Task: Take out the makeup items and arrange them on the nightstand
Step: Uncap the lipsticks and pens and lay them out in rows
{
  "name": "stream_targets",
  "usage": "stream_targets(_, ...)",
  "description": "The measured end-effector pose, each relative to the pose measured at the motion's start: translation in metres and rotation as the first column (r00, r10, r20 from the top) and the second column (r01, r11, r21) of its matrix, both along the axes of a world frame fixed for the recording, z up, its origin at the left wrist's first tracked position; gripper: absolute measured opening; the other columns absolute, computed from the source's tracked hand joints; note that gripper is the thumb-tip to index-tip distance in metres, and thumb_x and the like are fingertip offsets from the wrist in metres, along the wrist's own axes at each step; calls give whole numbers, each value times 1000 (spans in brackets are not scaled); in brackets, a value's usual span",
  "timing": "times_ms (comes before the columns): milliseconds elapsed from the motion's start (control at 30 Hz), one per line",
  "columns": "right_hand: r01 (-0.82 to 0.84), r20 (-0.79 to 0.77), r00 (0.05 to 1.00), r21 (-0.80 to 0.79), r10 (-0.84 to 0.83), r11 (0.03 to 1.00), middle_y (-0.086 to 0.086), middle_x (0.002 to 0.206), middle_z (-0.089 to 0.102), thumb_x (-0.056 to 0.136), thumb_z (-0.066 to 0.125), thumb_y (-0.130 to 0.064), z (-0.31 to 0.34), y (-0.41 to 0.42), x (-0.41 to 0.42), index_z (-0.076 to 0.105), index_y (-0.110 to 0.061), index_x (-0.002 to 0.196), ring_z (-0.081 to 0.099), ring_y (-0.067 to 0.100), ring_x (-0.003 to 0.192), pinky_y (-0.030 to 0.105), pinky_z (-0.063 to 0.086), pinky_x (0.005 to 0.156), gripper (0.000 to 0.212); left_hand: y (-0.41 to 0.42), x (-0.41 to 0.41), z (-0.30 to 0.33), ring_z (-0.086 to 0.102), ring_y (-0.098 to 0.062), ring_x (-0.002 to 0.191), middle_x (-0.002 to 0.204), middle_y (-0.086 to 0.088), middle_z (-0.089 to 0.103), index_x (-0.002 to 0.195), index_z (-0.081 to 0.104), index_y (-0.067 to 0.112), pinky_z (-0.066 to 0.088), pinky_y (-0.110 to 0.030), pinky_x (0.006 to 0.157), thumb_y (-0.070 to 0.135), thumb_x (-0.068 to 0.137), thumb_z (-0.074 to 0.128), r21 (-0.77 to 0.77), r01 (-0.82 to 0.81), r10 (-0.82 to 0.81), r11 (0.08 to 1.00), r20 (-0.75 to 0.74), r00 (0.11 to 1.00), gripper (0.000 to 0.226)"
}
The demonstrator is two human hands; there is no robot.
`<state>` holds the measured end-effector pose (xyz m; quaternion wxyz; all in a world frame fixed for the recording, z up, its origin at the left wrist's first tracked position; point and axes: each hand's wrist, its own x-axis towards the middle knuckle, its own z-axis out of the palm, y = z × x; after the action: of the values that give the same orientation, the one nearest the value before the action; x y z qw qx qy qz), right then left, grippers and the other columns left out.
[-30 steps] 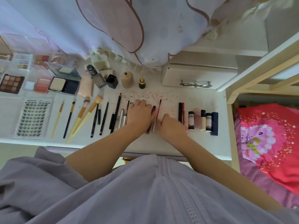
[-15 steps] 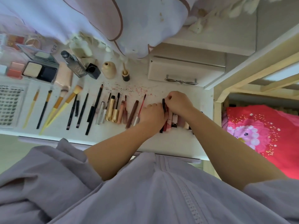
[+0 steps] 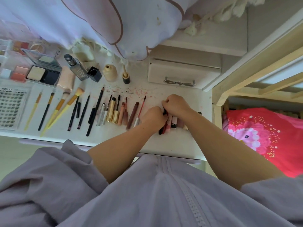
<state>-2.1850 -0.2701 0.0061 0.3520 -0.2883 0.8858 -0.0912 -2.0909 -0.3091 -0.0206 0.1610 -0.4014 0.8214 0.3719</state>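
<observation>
You are well along: most of the makeup already lies in rows across the nightstand, and only the cluster of lip tubes at the 3 o'clock end of the front row looks unsettled. Judging by the neat spacing elsewhere, what is left is to straighten those few pieces.

From large to small: the lash tray sits at 9 o'clock, the open powder compact at 10 o'clock behind it. The four brushes fan out beside the tray, then the dark pencils, then the gold tubes and the wands near the centre.

Your left hand is curled with its fingertips pinching the near part of a thin dark stick in the cluster. Your right hand is curled too, fingers pinching the stick's far end.

Around you, the drooping bedsheet overhangs the 12 o'clock edge and hides whatever lies beneath. A white box with glasses on it crowds 1 o'clock, so room to spread the tubes rightward is limited. The red pillow lies off the stand at 3 o'clock.
</observation>
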Motion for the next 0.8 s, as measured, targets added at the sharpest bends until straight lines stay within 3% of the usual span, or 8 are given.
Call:
stream_targets(67, 32, -3, 999, -27, -32, 999, 3, 59, 44, 94, 43, -30, 0, 3, 2, 38, -12, 59, 45, 21, 59, 28, 34, 54, 40, -1, 5, 3, 51, -20, 67, 63, 2, 47, 74, 48, 12, 32, -27, 50, 27, 93, 46, 42, -34, 37, 999, -60, 998, 24)
stream_targets(167, 40, 52, 998, -34, -38, 999, 2, 57, 44, 96, 42, -41, 10, 5, 3, 39, -12, 58, 42, 17, 53, 28, 34, 53, 48, -8, 18, 18, 47, -14, 59, 71, 1, 49, 85, 48, 13, 35, -26, 49, 25, 93, 47, 37, -11, 17, 999, -175, 984, 15)
stream_targets(267, 72, 247, 968, -97, -46, 993, 3, 56, 48, 95, 46, -40, 31, 8, 5, 49, -12, 60, 41, 15, 47, 26, 35, 50, 45, -23, 35, 37, 49, -16, 62, 78, 1, 49, 93, 49, 11, 38, -25, 52, 22, 94, 46, -49, 131, -140, 990, -261, 955, 11)
stream_targets(400, 71, 503, 864, -109, -6, 991, -2, 55, 49, 95, 50, -34, 63, 14, 10, 60, -14, 71, 31, 8, 38, 20, 25, 40, 33, -42, 55, 61, 46, -12, 63, 74, 7, 48, 108, 48, 14, 33, -25, 53, 25, 99, 38, -137, 321, -345, 937, -235, 909, 17)
stream_targets(467, 2, 527, 847, -137, 71, 991, -5, 56, 50, 96, 48, -34, 71, 17, 15, 62, -16, 74, 33, 7, 40, 20, 27, 43, 32, -46, 59, 68, 48, -15, 71, 84, 6, 50, 109, 49, 16, 39, -30, 61, 31, 100, 34, -193, 402, -438, 895, -211, 874, 23)
stream_targets(567, -61, 507, 848, -190, 151, 980, -5, 57, 50, 98, 45, -32, 75, 17, 24, 64, -16, 78, 35, 8, 46, 20, 30, 47, 32, -50, 65, 71, 47, -14, 65, 76, 6, 50, 106, 50, 17, 40, -32, 60, 34, 101, 32, -199, 435, -471, 878, -198, 860, 26)
stream_targets(700, -14, 547, 825, -235, 144, 972, -5, 54, 47, 100, 43, -29, 73, 23, 31, 63, -11, 81, 33, 6, 44, 18, 29, 45, 33, -52, 71, 68, 41, -8, 56, 64, 10, 43, 104, 50, 17, 34, -30, 57, 36, 101, 31, -189, 459, -492, 868, -200, 848, 27)
stream_targets(800, 5, 566, 814, -230, 130, 973, -4, 53, 50, 100, 43, -28, 71, 29, 36, 61, -14, 74, 35, 3, 39, 15, 30, 42, 34, -51, 73, 65, 47, -13, 63, 66, 11, 44, 103, 51, 20, 35, -30, 60, 38, 100, 32, -125, 469, -485, 874, -210, 849, 26)
